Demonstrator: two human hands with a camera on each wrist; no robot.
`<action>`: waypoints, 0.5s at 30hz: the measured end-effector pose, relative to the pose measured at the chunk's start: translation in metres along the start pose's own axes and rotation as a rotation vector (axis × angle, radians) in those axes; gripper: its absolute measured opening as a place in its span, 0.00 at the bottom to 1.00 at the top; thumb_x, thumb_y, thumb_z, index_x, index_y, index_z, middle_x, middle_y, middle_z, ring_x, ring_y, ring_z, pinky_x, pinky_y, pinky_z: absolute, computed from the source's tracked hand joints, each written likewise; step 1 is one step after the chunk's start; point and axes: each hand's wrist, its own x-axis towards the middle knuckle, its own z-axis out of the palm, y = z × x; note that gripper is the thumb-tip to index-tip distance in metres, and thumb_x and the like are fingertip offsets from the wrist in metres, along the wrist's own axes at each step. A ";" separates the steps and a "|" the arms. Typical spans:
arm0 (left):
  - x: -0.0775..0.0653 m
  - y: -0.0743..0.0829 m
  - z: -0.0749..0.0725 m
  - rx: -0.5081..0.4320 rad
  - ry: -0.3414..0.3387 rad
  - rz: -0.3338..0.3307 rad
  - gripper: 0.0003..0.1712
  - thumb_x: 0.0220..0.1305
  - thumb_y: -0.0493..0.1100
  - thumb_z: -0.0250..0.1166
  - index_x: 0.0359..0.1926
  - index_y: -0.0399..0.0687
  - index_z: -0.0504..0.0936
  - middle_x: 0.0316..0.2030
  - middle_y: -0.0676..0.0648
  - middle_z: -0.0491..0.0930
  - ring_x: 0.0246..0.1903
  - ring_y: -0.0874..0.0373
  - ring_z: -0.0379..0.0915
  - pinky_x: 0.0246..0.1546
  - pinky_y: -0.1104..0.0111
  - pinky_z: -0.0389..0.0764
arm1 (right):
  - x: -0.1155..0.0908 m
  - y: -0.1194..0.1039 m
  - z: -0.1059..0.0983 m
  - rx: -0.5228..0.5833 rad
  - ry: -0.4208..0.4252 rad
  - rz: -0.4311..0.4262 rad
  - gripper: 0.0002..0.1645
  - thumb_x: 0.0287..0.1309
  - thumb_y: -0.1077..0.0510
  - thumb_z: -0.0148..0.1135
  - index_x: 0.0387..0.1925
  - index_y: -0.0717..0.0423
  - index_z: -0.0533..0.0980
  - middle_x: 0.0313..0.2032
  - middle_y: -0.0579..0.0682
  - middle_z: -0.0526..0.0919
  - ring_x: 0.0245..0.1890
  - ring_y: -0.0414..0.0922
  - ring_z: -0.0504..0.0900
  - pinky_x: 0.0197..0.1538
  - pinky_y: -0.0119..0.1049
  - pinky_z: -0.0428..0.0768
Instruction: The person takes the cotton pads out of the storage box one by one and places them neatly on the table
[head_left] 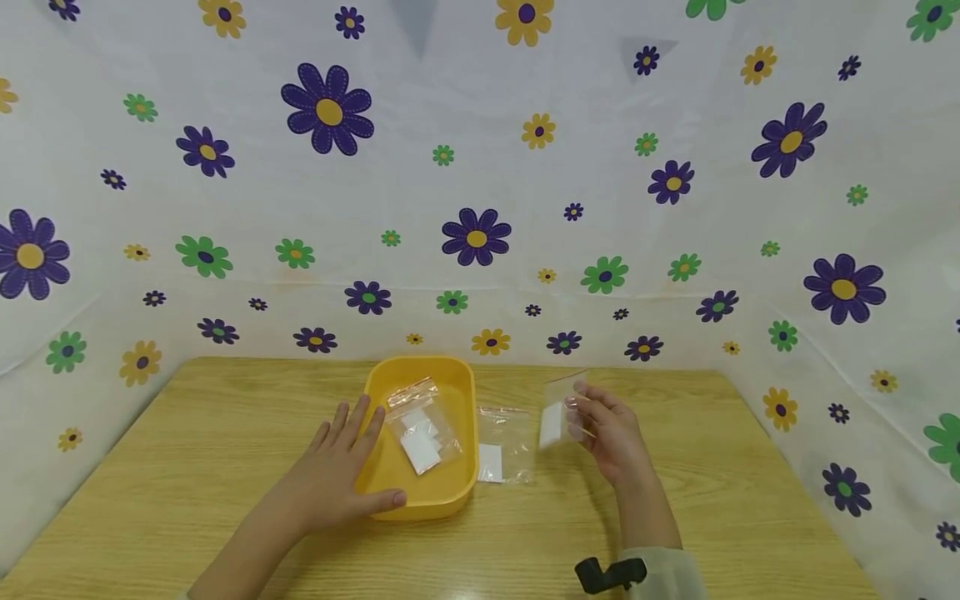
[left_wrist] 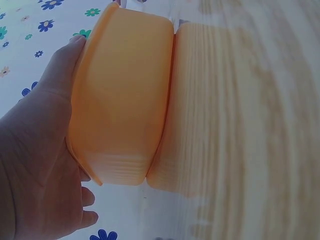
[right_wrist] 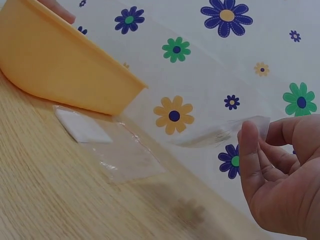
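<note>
A yellow plastic tray (head_left: 420, 510) stands on the table with clear zip bags (head_left: 423, 450) inside, white pieces showing through them. My left hand (head_left: 337, 475) rests at its left rim, fingers spread and straight, thumb over the near corner; in the left wrist view the hand (left_wrist: 47, 145) lies along the rim. To the tray's right, my right hand (head_left: 611, 429) pinches a clear zip bag (head_left: 553, 421) with a white piece inside, held up above the table. Another zip bag (right_wrist: 127, 155) lies flat against the tray's right side, its white piece (head_left: 490, 463) at the tray end.
A wooden table (head_left: 247, 433) bears everything. Behind it and on both sides hangs a white cloth (head_left: 420, 167) printed with purple, green and yellow flowers. A black band mount (head_left: 609, 575) sits by the right sleeve (head_left: 663, 575).
</note>
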 end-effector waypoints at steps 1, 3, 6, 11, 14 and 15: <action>0.000 0.000 0.000 0.000 -0.001 -0.003 0.67 0.53 0.82 0.56 0.80 0.45 0.46 0.79 0.37 0.36 0.76 0.31 0.31 0.72 0.35 0.44 | 0.000 0.001 0.000 -0.007 0.003 0.003 0.27 0.66 0.61 0.62 0.65 0.61 0.71 0.37 0.44 0.82 0.33 0.37 0.81 0.37 0.26 0.82; -0.001 0.000 0.000 0.000 -0.003 -0.005 0.67 0.53 0.82 0.56 0.79 0.45 0.47 0.79 0.37 0.36 0.76 0.31 0.31 0.72 0.35 0.44 | 0.001 0.002 0.000 -0.021 0.009 0.006 0.27 0.66 0.60 0.62 0.65 0.60 0.71 0.38 0.44 0.82 0.34 0.37 0.81 0.38 0.27 0.82; -0.002 0.001 0.000 0.004 -0.001 -0.004 0.67 0.54 0.82 0.55 0.79 0.45 0.47 0.79 0.37 0.35 0.76 0.32 0.31 0.72 0.36 0.44 | 0.001 0.004 -0.001 -0.033 0.012 0.008 0.27 0.67 0.60 0.61 0.65 0.61 0.71 0.38 0.43 0.83 0.34 0.37 0.81 0.38 0.27 0.82; -0.002 0.001 -0.003 0.011 0.009 0.005 0.67 0.54 0.82 0.56 0.79 0.44 0.46 0.79 0.37 0.36 0.76 0.31 0.31 0.71 0.35 0.45 | 0.002 0.006 -0.004 -0.042 0.014 0.014 0.27 0.68 0.60 0.60 0.65 0.61 0.71 0.38 0.43 0.83 0.34 0.37 0.82 0.38 0.27 0.83; -0.002 0.001 -0.003 0.012 0.012 0.008 0.67 0.54 0.82 0.56 0.79 0.44 0.46 0.79 0.37 0.36 0.76 0.31 0.32 0.71 0.35 0.46 | 0.004 0.006 -0.005 -0.049 0.019 0.023 0.27 0.67 0.60 0.60 0.66 0.60 0.71 0.39 0.43 0.83 0.34 0.36 0.82 0.38 0.27 0.83; -0.002 0.001 -0.003 0.013 0.009 0.006 0.67 0.54 0.82 0.56 0.79 0.44 0.46 0.79 0.37 0.36 0.76 0.31 0.32 0.71 0.35 0.46 | 0.004 0.007 -0.005 -0.054 0.021 0.025 0.27 0.67 0.60 0.60 0.66 0.60 0.71 0.39 0.43 0.83 0.34 0.36 0.82 0.38 0.27 0.83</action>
